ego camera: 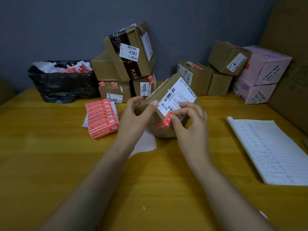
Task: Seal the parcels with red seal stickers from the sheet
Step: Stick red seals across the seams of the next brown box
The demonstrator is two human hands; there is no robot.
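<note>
Fingers: the right hand [188,119] has bent fingers [172,116], thumb and forefinger pinching the upper end of a red sticker [164,122]. The left hand [136,112] has its fingers [154,103] curled round the parcel's left side, thumb on the top face.
Parcel: a small brown cardboard parcel [160,90] sits at the middle of the frame. It is tipped up, its lower part apparently resting on the worktop [66,155], and its white shipping label faces the camera.
Sticker position: the lower part lies flat on the parcel's near side face. The upper end sits at the edge where that face meets the labelled face, over the label's corner.
Why held this way: the tilt probably turns that edge toward the person so the sticker can fold across it. The left hand likely braces the parcel against the pressing.
Sticker sheet: a sticker sheet [103,117] of red strips lies on the worktop just left of the left hand, within easy reach.
Backing paper: a white scrap [146,144] lies beneath the left wrist.
Behind: stacked boxes [128,52] stand against the wall at upper centre, more boxes [200,77] at upper right, some already showing red stickers.
Bin bag: a black bin bag [63,85] at upper left holds peeled scraps.
Notebook: an open lined notebook [270,152] lies at the right edge.
Open room: the lower half of the frame is bare worktop, crossed only by the forearms, enough to turn the parcel.
</note>
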